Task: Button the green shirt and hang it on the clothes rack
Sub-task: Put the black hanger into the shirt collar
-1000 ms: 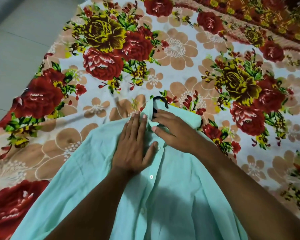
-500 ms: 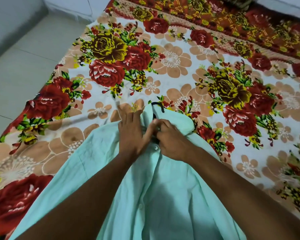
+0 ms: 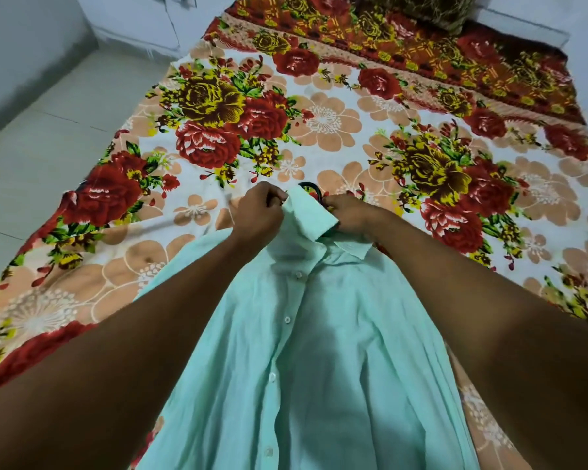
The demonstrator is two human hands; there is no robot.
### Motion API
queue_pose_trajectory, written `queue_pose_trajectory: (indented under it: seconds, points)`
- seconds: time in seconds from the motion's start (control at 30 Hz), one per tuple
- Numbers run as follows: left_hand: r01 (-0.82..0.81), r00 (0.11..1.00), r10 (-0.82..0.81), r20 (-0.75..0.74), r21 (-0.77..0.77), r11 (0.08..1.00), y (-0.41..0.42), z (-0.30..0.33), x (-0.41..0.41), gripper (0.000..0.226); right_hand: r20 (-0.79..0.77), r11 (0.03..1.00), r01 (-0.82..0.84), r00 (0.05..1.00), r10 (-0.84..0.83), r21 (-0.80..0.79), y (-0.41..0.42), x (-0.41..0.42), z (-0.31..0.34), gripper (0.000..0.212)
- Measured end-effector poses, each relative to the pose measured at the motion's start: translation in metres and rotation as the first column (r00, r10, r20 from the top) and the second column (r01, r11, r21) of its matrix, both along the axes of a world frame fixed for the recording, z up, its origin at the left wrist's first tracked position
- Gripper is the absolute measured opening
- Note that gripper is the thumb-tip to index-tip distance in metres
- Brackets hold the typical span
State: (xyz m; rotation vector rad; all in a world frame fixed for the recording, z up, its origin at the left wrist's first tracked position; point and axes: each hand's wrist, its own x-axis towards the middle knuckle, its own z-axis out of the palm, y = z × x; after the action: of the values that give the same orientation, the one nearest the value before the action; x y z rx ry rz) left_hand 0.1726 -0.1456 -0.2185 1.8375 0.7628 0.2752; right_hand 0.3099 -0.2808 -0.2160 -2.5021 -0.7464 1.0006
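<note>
shirt [image 3: 319, 351] lies front-up on the bed [image 3: 336, 123], collar end away from the person, and it looks to be on a dark hanger, whose hook [image 3: 314, 188] pokes out past the collar [image 3: 311, 213]. buttons [image 3: 287, 319] run down the placket, and those in view look done up. left hand [image 3: 257, 213] is curled, fingers pinching the collar's left edge. right hand [image 3: 348, 213] is curled in on the other side, down by the hook; whether it grips collar or hanger, cannot tell.

my read: this is collar work, the last button at the neck or squaring the collar over the hanger. to do it well, keep the two collar edges level, pull lightly outward so the band lies flat, and feed the button through with the thumb, not by tugging the cloth. thin fabric, so it will crease and slide off the hanger shoulders if yanked. centre the hook behind the neck before lifting. no rack in view.
</note>
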Motion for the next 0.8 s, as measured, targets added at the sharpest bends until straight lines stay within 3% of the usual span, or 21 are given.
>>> queue_pose_trajectory:
  seconds: [0.07, 0.1, 0.17, 0.23, 0.3, 0.43, 0.57, 0.67, 0.73, 0.8]
  points:
    - [0.002, 0.999, 0.001, 0.046, -0.065, 0.998, -0.002, 0.003, -0.010, 0.017, 0.002, 0.999, -0.034, 0.999, 0.033, 0.041, -0.001, -0.006, 0.005, 0.029]
    - [0.030, 0.999, -0.028, 0.036, -0.043, 0.999, -0.004, 0.006, -0.015, 0.025, 0.011, 0.996, -0.010, 1.000, 0.009, 0.087, -0.004, -0.010, 0.006, 0.020]
    - [0.110, 0.994, -0.111, 0.006, 0.095, 0.989, -0.009, 0.010, -0.018, 0.046, 0.043, 0.989, 0.014, 0.999, -0.020, 0.149, -0.013, -0.014, 0.006, 0.015]
    - [0.140, 0.990, -0.143, -0.015, 0.324, 0.936, -0.015, 0.013, -0.029, 0.061, 0.065, 0.979, -0.007, 0.998, -0.006, 0.205, -0.024, -0.026, 0.011, 0.028]
    - [0.106, 0.994, -0.086, -0.066, 0.453, 0.885, -0.022, 0.017, -0.038, 0.069, 0.097, 0.954, -0.035, 0.995, 0.006, 0.296, -0.030, -0.037, 0.016, 0.029]
    - [-0.019, 0.996, 0.057, -0.071, 0.456, 0.890, -0.041, 0.030, -0.053, 0.079, 0.127, 0.913, 0.009, 0.990, -0.066, 0.408, -0.037, -0.063, 0.021, 0.009]
    - [0.021, 0.998, -0.005, -0.057, 0.280, 0.960, -0.055, 0.041, -0.061, 0.068, 0.071, 0.875, 0.041, 0.994, -0.085, 0.482, -0.044, -0.078, 0.024, 0.019]
    - [0.014, 0.997, 0.005, -0.078, 0.245, 0.970, -0.049, 0.036, -0.073, 0.025, 0.067, 0.880, 0.088, 0.989, -0.134, 0.466, -0.048, -0.085, 0.027, 0.026]
    - [-0.076, 0.997, 0.076, 0.012, -0.051, 0.996, -0.038, 0.033, -0.081, 0.017, 0.083, 0.889, 0.094, 0.986, -0.146, 0.447, -0.048, -0.089, 0.031, 0.027]
    - [-0.124, 0.987, 0.155, 0.037, -0.432, 0.893, -0.025, 0.035, -0.086, 0.009, 0.099, 0.899, 0.097, 0.983, -0.153, 0.427, -0.047, -0.091, 0.032, 0.028]
